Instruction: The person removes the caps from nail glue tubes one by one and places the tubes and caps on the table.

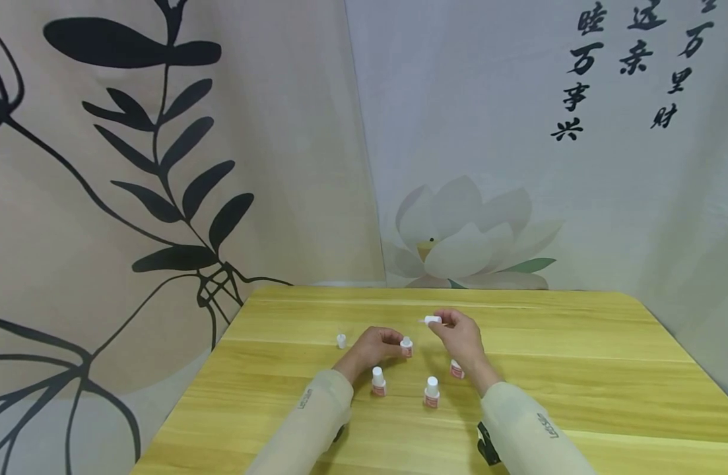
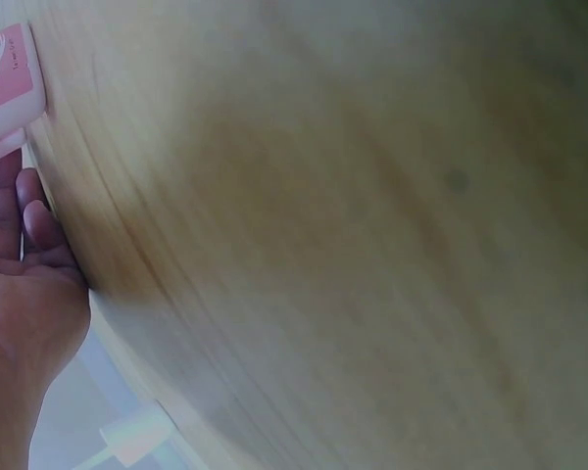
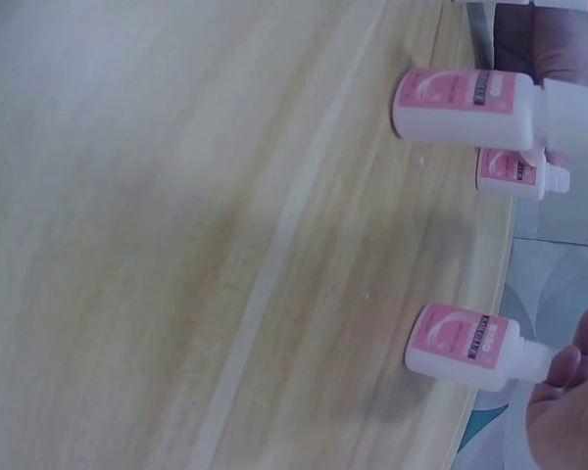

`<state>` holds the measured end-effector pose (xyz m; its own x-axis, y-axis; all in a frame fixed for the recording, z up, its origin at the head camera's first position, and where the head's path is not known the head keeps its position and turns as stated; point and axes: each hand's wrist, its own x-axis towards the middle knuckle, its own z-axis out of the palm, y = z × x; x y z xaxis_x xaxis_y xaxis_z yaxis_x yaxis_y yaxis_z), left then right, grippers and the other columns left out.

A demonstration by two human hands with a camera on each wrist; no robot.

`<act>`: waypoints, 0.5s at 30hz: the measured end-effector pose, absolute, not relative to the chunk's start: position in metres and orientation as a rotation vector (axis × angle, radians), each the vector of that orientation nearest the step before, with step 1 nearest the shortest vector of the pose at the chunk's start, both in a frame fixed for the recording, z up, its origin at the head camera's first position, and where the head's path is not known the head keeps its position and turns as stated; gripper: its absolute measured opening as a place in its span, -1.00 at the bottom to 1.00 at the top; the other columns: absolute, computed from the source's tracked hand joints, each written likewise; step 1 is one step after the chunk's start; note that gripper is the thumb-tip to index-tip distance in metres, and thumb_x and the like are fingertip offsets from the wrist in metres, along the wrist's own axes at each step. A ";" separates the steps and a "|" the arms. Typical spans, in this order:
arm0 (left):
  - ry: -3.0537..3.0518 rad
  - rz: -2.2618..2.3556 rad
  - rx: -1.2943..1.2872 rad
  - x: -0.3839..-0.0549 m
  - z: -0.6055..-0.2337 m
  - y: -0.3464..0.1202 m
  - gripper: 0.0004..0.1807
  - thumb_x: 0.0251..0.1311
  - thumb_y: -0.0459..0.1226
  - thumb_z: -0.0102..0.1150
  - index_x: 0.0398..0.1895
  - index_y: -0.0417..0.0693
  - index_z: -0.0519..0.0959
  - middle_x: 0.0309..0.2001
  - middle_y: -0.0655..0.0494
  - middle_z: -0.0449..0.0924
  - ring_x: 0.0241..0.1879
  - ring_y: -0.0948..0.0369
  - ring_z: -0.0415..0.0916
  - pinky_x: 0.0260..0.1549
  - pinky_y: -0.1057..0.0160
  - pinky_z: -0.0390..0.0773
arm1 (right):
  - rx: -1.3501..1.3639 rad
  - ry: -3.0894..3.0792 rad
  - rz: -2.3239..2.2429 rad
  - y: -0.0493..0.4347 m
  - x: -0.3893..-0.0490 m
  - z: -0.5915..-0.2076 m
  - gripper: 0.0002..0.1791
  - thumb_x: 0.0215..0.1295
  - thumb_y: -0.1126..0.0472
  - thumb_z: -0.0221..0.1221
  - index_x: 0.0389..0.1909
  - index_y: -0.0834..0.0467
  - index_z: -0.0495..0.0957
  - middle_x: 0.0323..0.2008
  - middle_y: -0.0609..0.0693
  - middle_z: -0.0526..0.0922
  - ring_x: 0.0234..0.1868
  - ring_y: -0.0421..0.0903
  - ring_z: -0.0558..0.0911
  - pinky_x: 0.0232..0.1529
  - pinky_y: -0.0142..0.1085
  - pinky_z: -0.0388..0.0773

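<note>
My left hand (image 1: 375, 346) holds a small white bottle with a pink label (image 1: 406, 348) by its side, upright near the table; its tall cap is off and a narrow neck shows. My right hand (image 1: 463, 338) pinches a white bottle cap (image 1: 433, 320), held sideways above and right of that bottle, its thin stem pointing left. An uncapped bottle (image 3: 463, 348) stands below my right hand, partly hidden by the wrist in the head view. Two capped bottles, one left (image 1: 379, 382) and one right (image 1: 431, 393), stand nearer to me.
Another white cap with a thin stem (image 1: 341, 340) stands on the wooden table (image 1: 577, 382), left of my left hand. Behind the table's far edge hangs a printed cloth backdrop (image 1: 298, 165) with plants, a lotus and dark writing.
</note>
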<state>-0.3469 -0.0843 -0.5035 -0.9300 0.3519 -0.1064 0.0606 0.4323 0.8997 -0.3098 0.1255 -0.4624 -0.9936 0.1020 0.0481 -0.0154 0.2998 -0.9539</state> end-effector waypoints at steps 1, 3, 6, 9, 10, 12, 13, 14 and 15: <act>2.406 1.499 0.357 -0.347 -0.503 -0.084 -0.81 0.10 -0.16 0.47 -0.24 0.04 0.72 -0.25 0.24 0.70 -0.14 0.23 0.54 -0.02 0.11 0.50 | -0.087 -2.450 1.802 0.126 -0.310 -0.462 -0.65 0.36 0.17 0.24 0.10 0.22 0.57 -0.09 0.07 0.63 -0.08 -0.02 0.58 -0.15 -0.30 0.52; 2.398 1.509 0.359 -0.347 -0.503 -0.084 -0.81 0.10 -0.17 0.47 -0.24 0.03 0.72 -0.25 0.23 0.70 -0.15 0.22 0.54 -0.02 0.11 0.50 | -0.090 -2.447 1.810 0.126 -0.310 -0.462 -0.63 0.36 0.17 0.24 0.13 0.22 0.57 -0.08 0.08 0.63 -0.06 0.00 0.58 -0.13 -0.28 0.53; 2.396 1.509 0.358 -0.347 -0.503 -0.084 -0.82 0.10 -0.17 0.47 -0.24 0.03 0.72 -0.25 0.23 0.70 -0.15 0.23 0.54 -0.02 0.11 0.50 | -0.095 -2.453 1.813 0.126 -0.311 -0.463 -0.63 0.38 0.13 0.23 0.12 0.20 0.59 -0.07 0.07 0.64 -0.06 -0.01 0.57 -0.13 -0.27 0.51; 2.393 1.514 0.359 -0.347 -0.504 -0.084 -0.82 0.10 -0.18 0.47 -0.24 0.03 0.72 -0.26 0.23 0.70 -0.15 0.22 0.55 -0.03 0.11 0.51 | -0.106 -2.460 1.813 0.126 -0.312 -0.463 -0.65 0.39 0.09 0.23 0.09 0.17 0.60 -0.09 0.05 0.64 -0.08 -0.03 0.54 -0.15 -0.27 0.48; 2.390 1.515 0.359 -0.347 -0.504 -0.085 -0.82 0.10 -0.18 0.47 -0.24 0.03 0.72 -0.26 0.23 0.70 -0.15 0.23 0.55 -0.03 0.11 0.51 | -0.102 -2.461 1.809 0.126 -0.313 -0.463 -0.65 0.39 0.09 0.23 0.09 0.17 0.61 -0.10 0.05 0.64 -0.09 -0.03 0.54 -0.15 -0.27 0.47; 2.386 1.520 0.357 -0.348 -0.504 -0.085 -0.82 0.10 -0.17 0.47 -0.24 0.03 0.72 -0.26 0.23 0.70 -0.15 0.23 0.55 -0.02 0.11 0.51 | -0.095 -2.461 1.805 0.126 -0.313 -0.464 -0.66 0.39 0.08 0.23 0.08 0.16 0.61 -0.11 0.04 0.63 -0.09 -0.04 0.53 -0.15 -0.27 0.46; 2.385 1.523 0.359 -0.348 -0.505 -0.085 -0.82 0.10 -0.17 0.47 -0.25 0.03 0.72 -0.26 0.23 0.70 -0.15 0.23 0.55 -0.02 0.11 0.51 | -0.089 -2.461 1.803 0.127 -0.313 -0.464 -0.66 0.39 0.08 0.22 0.08 0.16 0.61 -0.11 0.04 0.63 -0.09 -0.04 0.53 -0.14 -0.26 0.46; 2.383 1.523 0.357 -0.348 -0.505 -0.085 -0.83 0.11 -0.17 0.47 -0.25 0.04 0.72 -0.26 0.24 0.70 -0.15 0.23 0.55 -0.02 0.11 0.50 | -0.086 -2.460 1.803 0.127 -0.313 -0.464 -0.66 0.39 0.07 0.23 0.08 0.16 0.61 -0.11 0.03 0.63 -0.09 -0.04 0.53 -0.14 -0.26 0.46; 2.382 1.528 0.358 -0.349 -0.505 -0.085 -0.83 0.11 -0.17 0.47 -0.25 0.04 0.72 -0.26 0.24 0.70 -0.15 0.23 0.55 -0.02 0.11 0.50 | -0.084 -2.458 1.805 0.127 -0.314 -0.464 -0.67 0.39 0.07 0.23 0.07 0.15 0.61 -0.12 0.03 0.62 -0.09 -0.04 0.53 -0.14 -0.26 0.46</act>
